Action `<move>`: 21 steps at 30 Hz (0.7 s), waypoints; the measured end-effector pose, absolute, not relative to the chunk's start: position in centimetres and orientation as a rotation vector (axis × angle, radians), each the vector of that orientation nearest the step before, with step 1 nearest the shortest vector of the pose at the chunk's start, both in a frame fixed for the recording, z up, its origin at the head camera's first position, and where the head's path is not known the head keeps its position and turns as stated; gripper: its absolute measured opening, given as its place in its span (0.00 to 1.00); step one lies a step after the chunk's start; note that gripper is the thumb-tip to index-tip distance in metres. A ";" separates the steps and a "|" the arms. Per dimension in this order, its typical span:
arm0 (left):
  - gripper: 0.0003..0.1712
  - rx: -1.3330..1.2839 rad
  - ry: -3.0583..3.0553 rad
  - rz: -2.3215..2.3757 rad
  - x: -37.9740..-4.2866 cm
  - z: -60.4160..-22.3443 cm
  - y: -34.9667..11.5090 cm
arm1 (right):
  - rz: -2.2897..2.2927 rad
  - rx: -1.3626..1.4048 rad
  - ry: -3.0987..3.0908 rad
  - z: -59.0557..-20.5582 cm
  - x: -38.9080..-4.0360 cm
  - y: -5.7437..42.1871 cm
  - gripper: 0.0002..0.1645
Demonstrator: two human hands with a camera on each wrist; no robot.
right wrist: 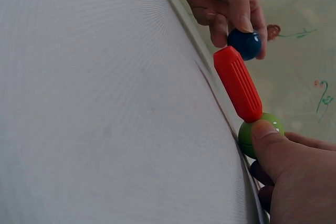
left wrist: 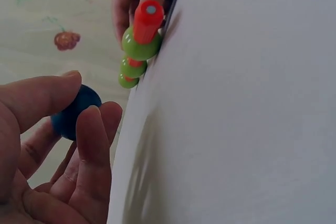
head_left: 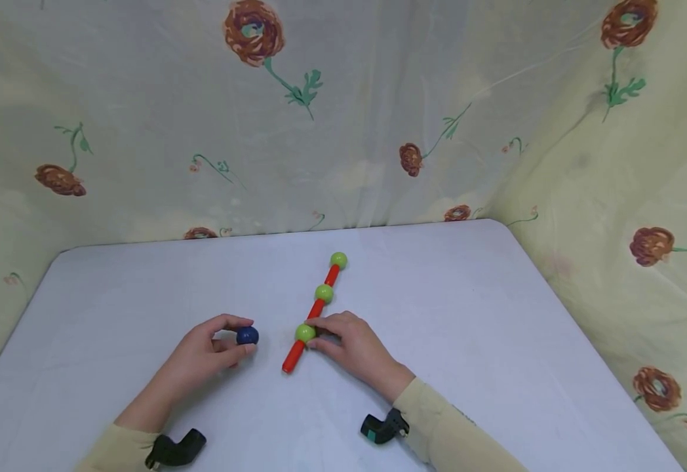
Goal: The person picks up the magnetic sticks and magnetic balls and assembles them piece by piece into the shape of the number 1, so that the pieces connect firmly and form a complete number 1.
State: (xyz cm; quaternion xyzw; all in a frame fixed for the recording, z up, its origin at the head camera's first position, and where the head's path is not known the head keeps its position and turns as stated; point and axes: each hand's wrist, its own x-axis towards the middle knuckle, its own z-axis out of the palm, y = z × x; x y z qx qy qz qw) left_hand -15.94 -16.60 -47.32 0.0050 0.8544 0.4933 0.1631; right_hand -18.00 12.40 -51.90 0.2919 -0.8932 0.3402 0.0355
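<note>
My left hand (head_left: 204,357) pinches a dark blue ball (head_left: 247,335) between thumb and fingers, to the left of a chain of balls and rods. Three green balls alternate with three red ribbed rods in one slanting line on the table. My right hand (head_left: 358,347) pinches the nearest green ball (head_left: 305,333). From that ball a red rod (head_left: 293,356) points toward me, its end free; in the left wrist view this rod (left wrist: 148,22) shows a grey disc on its end face. A gap separates the blue ball from the chain in the head view.
The white table (head_left: 467,295) has rounded far corners. A flower-printed cloth (head_left: 349,98) hangs behind it and along the right side. Each wrist carries a black camera mount, one left (head_left: 175,451) and one right (head_left: 383,426).
</note>
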 end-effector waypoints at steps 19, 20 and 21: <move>0.23 0.069 2.650 1.293 -12.7 -48.3 -15.2 | 1.062 0.898 -2.732 -52.0 -18.0 12.5 0.24; 0.22 0.080 2.655 1.290 -12.6 -48.3 -15.2 | 1.063 0.902 -2.731 -52.1 -18.0 12.5 0.24; 0.22 0.089 2.659 1.289 -12.5 -48.3 -15.2 | 1.062 0.904 -2.733 -52.1 -18.1 12.4 0.24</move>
